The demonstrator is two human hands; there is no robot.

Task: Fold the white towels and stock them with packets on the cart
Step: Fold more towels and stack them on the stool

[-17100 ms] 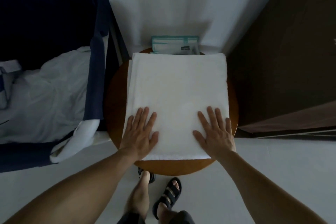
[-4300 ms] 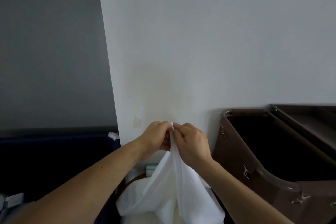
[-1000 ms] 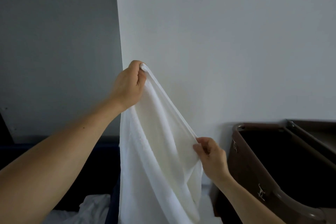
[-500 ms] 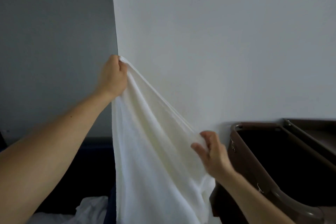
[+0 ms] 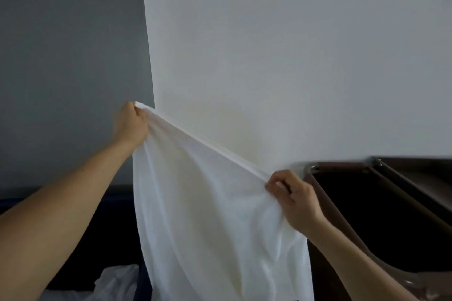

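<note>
The left hand [image 5: 132, 124] is gripping one top corner of the towel [image 5: 215, 227], its fingers curled tight around the bunched cloth. The right hand [image 5: 296, 200] is pinching the top edge lower down, just beside the cart [image 5: 342, 171], with the towel hanging in the air in front of the wall [image 5: 281, 56].

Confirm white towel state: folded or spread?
Spread. The left hand and right hand grip the top edge of the white towel, pulled taut between them; the rest hangs loose.
</note>
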